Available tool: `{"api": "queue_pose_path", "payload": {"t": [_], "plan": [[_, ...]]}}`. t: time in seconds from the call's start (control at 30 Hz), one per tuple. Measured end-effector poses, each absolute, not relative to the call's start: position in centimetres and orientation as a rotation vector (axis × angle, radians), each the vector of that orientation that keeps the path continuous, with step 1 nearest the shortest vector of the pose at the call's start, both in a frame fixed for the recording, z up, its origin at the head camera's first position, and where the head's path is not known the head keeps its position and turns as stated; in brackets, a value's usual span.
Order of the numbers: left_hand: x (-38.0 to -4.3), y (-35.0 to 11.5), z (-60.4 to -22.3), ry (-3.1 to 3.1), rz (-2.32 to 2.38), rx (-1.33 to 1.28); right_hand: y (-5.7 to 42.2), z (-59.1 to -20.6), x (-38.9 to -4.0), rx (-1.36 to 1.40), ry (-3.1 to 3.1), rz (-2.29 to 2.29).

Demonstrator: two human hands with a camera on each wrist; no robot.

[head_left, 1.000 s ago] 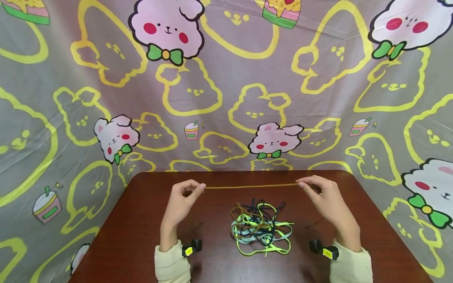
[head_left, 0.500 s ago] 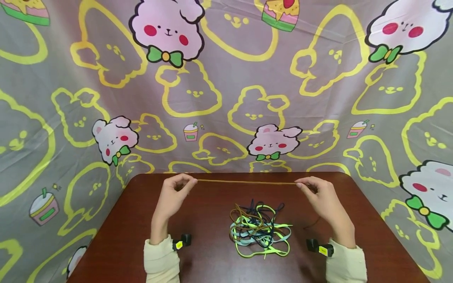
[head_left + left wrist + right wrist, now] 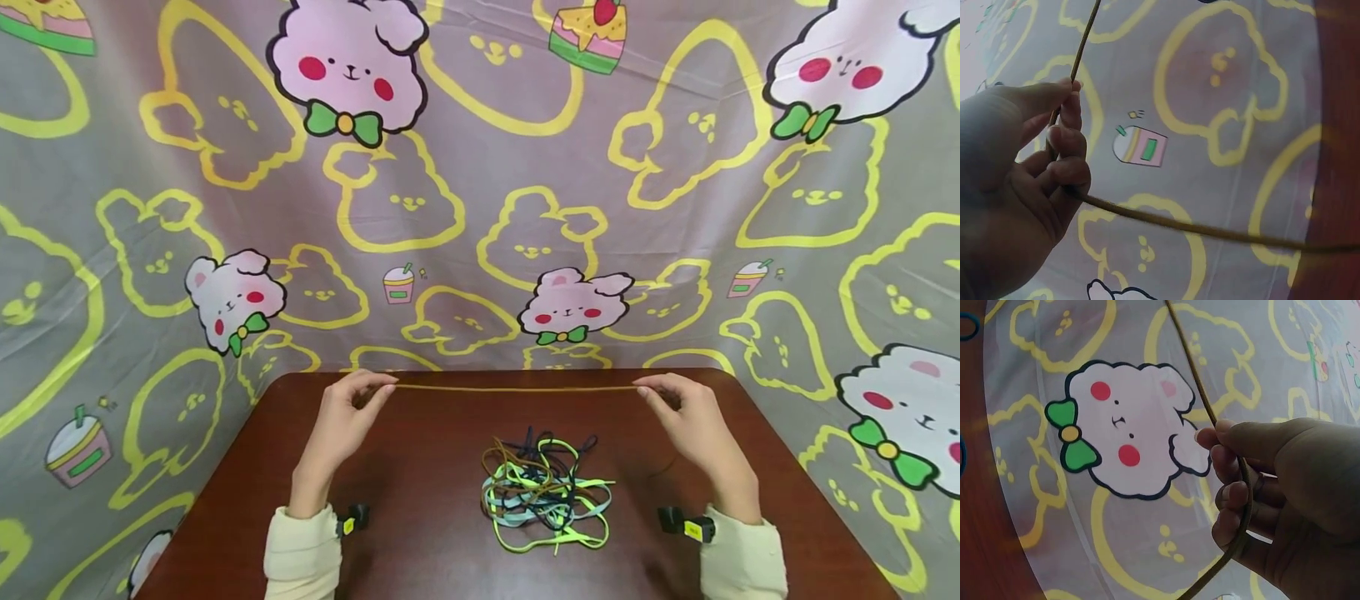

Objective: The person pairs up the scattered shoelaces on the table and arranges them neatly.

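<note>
A brown shoelace stretches nearly straight and level between the two hands, above the far part of the table. My left hand pinches it between thumb and forefinger. In the left wrist view, the lace runs on past the curled fingers and trails away. At the other side my right hand pinches the lace too, and its loose part passes along the fingers and hangs down. Between and below the hands lies a tangled pile of shoelaces in neon yellow, light blue, navy and brown.
The dark red-brown table carries the pile near its middle. A patterned cloth with cartoon rabbits surrounds the back and sides. Small black cameras are strapped at both wrists, beside the sleeves.
My left hand has moved to the left, so a longer stretch of brown shoelace spans the hands. The right hand has stayed nearly in place. The pile lies unchanged.
</note>
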State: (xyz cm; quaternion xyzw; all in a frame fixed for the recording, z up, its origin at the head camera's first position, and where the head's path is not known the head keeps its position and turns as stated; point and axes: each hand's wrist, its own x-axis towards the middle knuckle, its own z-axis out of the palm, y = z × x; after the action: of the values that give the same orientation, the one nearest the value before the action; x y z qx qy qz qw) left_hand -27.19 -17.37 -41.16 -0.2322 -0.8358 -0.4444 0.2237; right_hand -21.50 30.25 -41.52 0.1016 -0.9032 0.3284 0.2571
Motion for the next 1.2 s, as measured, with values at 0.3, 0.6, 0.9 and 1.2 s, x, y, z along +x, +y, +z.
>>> {"api": "queue_pose_path", "payload": {"t": [0.3,0.6,0.9,1.2], "plan": [[-27.1,-19.5,-42.5,-2.226,-1.048,-0.610,31.9,-41.8,-21.7,0.282,-2.462,0.805],[-27.9,-21.9,-43.3,-2.207,-0.988,-0.557,33.2,-42.1,-22.3,0.302,-2.484,0.715],[-29.1,-23.8,-44.1,-2.221,-0.997,-0.482,34.6,-42.5,-23.1,0.332,-2.604,0.682],[-29.9,-25.3,-44.8,-2.319,-1.026,-0.428,36.8,-43.6,-24.9,0.309,-2.619,0.701]]}}
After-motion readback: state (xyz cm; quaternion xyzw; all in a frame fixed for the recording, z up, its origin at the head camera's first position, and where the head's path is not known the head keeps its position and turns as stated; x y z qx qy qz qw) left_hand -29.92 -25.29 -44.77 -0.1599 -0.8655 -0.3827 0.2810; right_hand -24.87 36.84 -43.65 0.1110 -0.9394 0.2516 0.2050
